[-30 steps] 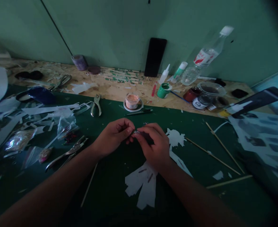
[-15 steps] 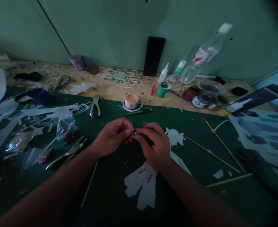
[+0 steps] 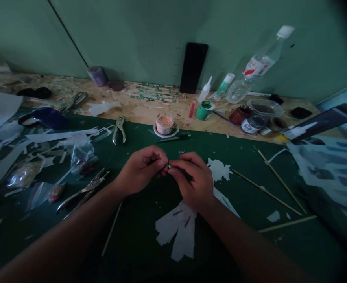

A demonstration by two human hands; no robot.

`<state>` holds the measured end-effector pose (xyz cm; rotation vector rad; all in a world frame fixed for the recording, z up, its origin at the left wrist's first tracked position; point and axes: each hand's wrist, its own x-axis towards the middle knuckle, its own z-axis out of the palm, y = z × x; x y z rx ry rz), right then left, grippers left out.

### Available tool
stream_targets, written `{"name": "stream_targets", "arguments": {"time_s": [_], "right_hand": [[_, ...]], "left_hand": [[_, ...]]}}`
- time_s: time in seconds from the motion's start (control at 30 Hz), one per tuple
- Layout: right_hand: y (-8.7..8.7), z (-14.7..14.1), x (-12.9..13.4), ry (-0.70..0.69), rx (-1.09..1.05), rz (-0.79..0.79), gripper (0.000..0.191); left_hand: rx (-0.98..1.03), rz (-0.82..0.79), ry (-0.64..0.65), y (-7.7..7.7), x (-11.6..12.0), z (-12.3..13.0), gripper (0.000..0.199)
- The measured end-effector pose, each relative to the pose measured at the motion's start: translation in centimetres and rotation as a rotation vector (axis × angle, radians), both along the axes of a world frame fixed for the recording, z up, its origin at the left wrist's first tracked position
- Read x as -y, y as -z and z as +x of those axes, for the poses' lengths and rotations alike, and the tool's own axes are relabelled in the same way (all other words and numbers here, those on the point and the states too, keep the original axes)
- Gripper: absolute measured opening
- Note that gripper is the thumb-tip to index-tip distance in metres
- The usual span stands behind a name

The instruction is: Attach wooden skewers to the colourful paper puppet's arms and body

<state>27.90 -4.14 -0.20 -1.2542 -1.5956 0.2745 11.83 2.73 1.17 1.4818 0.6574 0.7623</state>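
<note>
Both hands meet above the dark green mat (image 3: 138, 239), fingertips almost touching. My left hand (image 3: 144, 169) is closed in a pinch, and my right hand (image 3: 192, 175) pinches from the other side. Between the fingertips is a tiny greenish and whitish piece (image 3: 168, 166), mostly hidden, too small to name. Under my right wrist lies a cut white paper piece (image 3: 175, 232) with slits. Just right of that hand rests a white paper cut-out (image 3: 219, 169) with a jagged outline. A slim dark green tool (image 3: 173, 138) lies beyond the fingers, by an open jar of orange-pink stuff (image 3: 164, 125).
Pliers (image 3: 85, 190), a hole punch (image 3: 119, 130), plastic bags (image 3: 24, 175) and paper scraps lie to the left. Thin sticks (image 3: 266, 192) lie right. Along the back stand a phone (image 3: 193, 67), a green paint jar (image 3: 204, 111), dark jars (image 3: 250, 124) and a bottle (image 3: 259, 67).
The view has shifted very slightly. Both hands stay together in nearly the same place, with only small movement at the fingertips.
</note>
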Motion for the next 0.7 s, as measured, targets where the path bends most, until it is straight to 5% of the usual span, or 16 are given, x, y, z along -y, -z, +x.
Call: {"name": "stream_targets", "arguments": {"time_s": [0.3,0.7], "right_hand": [[0.16,0.09,0.0,-0.001,0.022,0.03,0.012],[0.27,0.02,0.02,0.041,0.092,0.041,0.012]], "left_hand": [[0.021,-0.123,-0.089,0.2,0.33,0.6,0.011],[-0.126,-0.074,-0.123,0.0,0.25,0.61,0.016]]}}
